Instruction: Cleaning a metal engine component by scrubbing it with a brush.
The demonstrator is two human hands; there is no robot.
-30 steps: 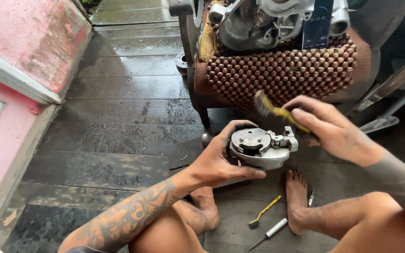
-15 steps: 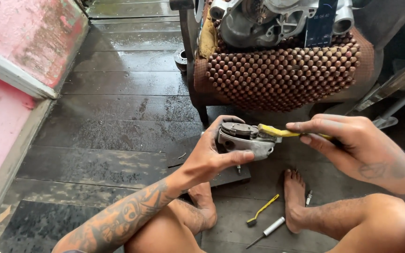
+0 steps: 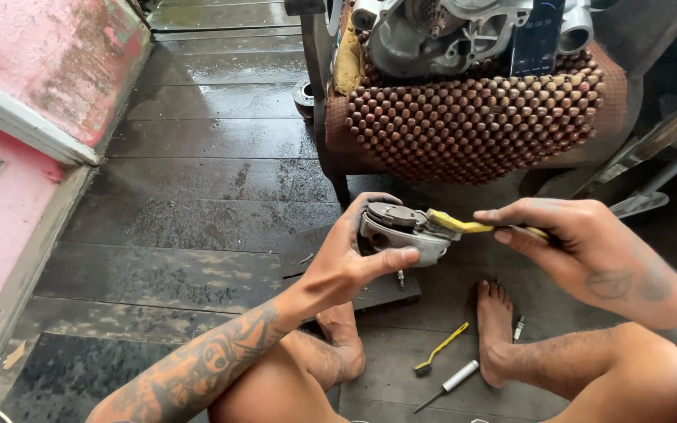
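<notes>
- My left hand (image 3: 346,262) carries a grey cast-metal engine part (image 3: 401,231) at knee height above the dark plank floor (image 3: 197,196), just in front of the chair; the grip is wrapped round it, thumb pressed along the near lower edge and fingers curled over the far rim.
- My right hand (image 3: 589,251) pinches the handle of a yellow brush (image 3: 456,225) between thumb and fingers, its head touching the right side of the part.
- I judge the part stiff and fairly heavy for its size: it is solid casting with a round plate on top and a small stud hanging below.
- The surface looks dull and possibly oily, so I take it as slippery; the rim and the flat flank under the thumb look like the safest places to hold.
- The brush is light, with a thin plastic handle that may flex under pressure.
- Behind, a larger engine casing (image 3: 448,35) sits on a wooden-bead seat cover (image 3: 472,117) draped over the chair.
- On the floor near my feet lie a second yellow brush (image 3: 440,348) and a white-handled screwdriver (image 3: 448,385); a small spark plug (image 3: 518,329) lies beside my right foot (image 3: 495,329).
</notes>
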